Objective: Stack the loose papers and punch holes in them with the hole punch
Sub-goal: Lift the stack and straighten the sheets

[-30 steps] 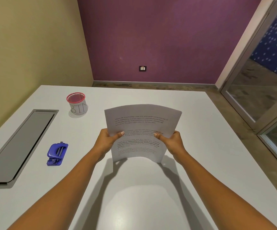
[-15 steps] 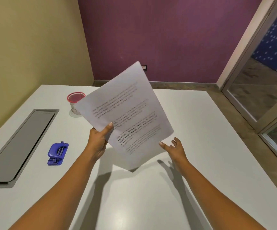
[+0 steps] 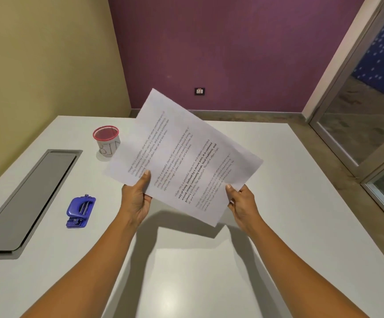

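Above table (image 3: pixel 209 283), hands pinching papers (image 3: pixel 184 157)

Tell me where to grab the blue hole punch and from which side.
Grip the hole punch across its wide, rounded lever end, the far part, coming from above. It lies flat on the table with open space all around. The left hand is nearer, though both hands hold the papers.

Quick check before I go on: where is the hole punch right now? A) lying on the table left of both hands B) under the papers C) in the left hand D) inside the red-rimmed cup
A: the blue hole punch lies on the white table, left of the left hand; both it and the right hand grip the papers.
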